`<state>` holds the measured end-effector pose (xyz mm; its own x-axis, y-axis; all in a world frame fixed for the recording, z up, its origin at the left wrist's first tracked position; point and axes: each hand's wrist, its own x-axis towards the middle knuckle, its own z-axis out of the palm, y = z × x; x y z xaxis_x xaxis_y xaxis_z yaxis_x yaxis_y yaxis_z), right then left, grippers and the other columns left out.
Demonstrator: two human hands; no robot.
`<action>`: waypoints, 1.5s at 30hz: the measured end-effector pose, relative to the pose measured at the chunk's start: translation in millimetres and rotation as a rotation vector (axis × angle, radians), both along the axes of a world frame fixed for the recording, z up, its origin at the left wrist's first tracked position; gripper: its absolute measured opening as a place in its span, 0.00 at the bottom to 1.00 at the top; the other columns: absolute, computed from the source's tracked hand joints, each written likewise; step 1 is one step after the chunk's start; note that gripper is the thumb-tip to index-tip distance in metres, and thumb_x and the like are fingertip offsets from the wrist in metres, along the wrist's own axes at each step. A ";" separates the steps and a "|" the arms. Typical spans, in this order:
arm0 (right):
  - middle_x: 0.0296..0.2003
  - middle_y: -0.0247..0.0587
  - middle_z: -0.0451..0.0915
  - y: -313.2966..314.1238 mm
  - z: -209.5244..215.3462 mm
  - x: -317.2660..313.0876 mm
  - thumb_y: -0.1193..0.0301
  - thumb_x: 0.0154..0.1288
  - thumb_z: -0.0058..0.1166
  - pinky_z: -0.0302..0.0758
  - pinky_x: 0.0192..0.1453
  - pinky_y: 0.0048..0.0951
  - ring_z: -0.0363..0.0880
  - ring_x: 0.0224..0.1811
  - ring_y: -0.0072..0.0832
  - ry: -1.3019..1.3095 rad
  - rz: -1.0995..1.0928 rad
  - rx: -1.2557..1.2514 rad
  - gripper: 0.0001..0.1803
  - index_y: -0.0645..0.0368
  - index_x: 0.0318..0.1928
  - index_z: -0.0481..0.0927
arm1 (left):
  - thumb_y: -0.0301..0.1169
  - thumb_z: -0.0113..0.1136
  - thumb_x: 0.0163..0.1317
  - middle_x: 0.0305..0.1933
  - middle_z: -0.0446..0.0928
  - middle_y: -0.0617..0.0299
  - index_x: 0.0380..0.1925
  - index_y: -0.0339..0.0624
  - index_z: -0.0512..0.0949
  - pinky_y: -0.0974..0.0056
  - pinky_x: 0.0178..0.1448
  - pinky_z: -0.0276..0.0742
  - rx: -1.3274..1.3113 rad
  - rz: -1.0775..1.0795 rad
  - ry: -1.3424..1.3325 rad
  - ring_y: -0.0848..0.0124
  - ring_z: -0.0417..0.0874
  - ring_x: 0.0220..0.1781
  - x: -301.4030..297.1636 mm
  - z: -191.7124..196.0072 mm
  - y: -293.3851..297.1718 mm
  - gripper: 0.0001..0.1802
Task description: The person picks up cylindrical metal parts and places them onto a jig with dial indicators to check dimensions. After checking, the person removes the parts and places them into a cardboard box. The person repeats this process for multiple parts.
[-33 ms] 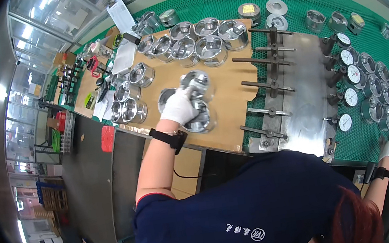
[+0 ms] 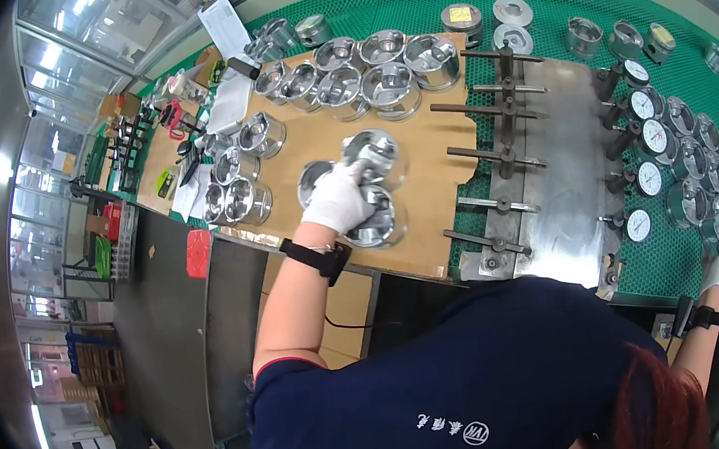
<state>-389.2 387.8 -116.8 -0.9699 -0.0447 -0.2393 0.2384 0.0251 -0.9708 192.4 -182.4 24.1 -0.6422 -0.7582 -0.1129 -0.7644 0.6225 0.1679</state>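
Note:
My left hand (image 2: 336, 202), in a white glove, is closed at a group of three shiny metal pistons on the brown cardboard. Its fingers reach between the far piston (image 2: 372, 151) and the near piston (image 2: 377, 219), gripping them. The left piston (image 2: 313, 179) of the group is partly covered by the hand. Far to the right, my gloved right hand (image 2: 716, 270) touches the edge of a packed cluster of pistons (image 2: 690, 156) on green matting. Its fingers are partly hidden among the near pistons, so their grip cannot be made out.
A steel fixture plate (image 2: 545, 171) with clamp rods stands between my arms, a row of dial gauges (image 2: 652, 135) along its right side. More pistons (image 2: 390, 92) stand at the back and left of the cardboard (image 2: 430, 205). Papers and tools lie far left.
My left hand and the group of pistons at it have shifted slightly to the right. The right hand has hardly moved.

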 end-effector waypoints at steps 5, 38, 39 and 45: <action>0.71 0.43 0.67 -83.6 67.8 32.4 0.57 0.76 0.50 0.74 0.64 0.35 0.78 0.62 0.37 0.188 0.181 0.022 0.30 0.54 0.73 0.67 | 0.23 0.62 0.52 0.67 0.72 0.44 0.60 0.52 0.76 0.39 0.71 0.69 -0.467 -0.097 0.104 0.34 0.69 0.69 -13.5 4.7 58.6 0.31; 0.55 0.57 0.77 -201.0 142.4 251.9 0.74 0.55 0.69 0.79 0.57 0.42 0.81 0.54 0.50 0.843 1.101 0.319 0.48 0.64 0.74 0.58 | 0.31 0.81 0.39 0.63 0.73 0.39 0.50 0.46 0.77 0.48 0.58 0.80 0.179 -0.558 0.637 0.40 0.78 0.61 -175.3 -9.7 197.8 0.34; 0.53 0.56 0.79 -193.8 140.8 250.8 0.75 0.56 0.68 0.81 0.55 0.41 0.83 0.52 0.48 0.685 1.093 0.355 0.48 0.65 0.74 0.57 | 0.31 0.82 0.38 0.62 0.73 0.37 0.48 0.46 0.77 0.48 0.57 0.81 0.143 -0.578 0.678 0.40 0.77 0.62 -177.4 -13.5 195.8 0.33; 0.49 0.51 0.78 -189.1 122.6 266.0 0.77 0.67 0.58 0.85 0.33 0.27 0.86 0.36 0.30 -0.366 1.097 -0.002 0.49 0.61 0.80 0.41 | 0.28 0.80 0.37 0.65 0.69 0.32 0.46 0.45 0.77 0.48 0.63 0.79 0.198 -0.534 0.757 0.38 0.75 0.66 -190.5 -23.0 189.4 0.32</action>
<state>-123.2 198.7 5.9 -0.2822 -0.8208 -0.4967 0.3560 0.3912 -0.8487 1.9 7.0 1.1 -0.8540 -0.3547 0.3806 -0.0318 0.7658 0.6423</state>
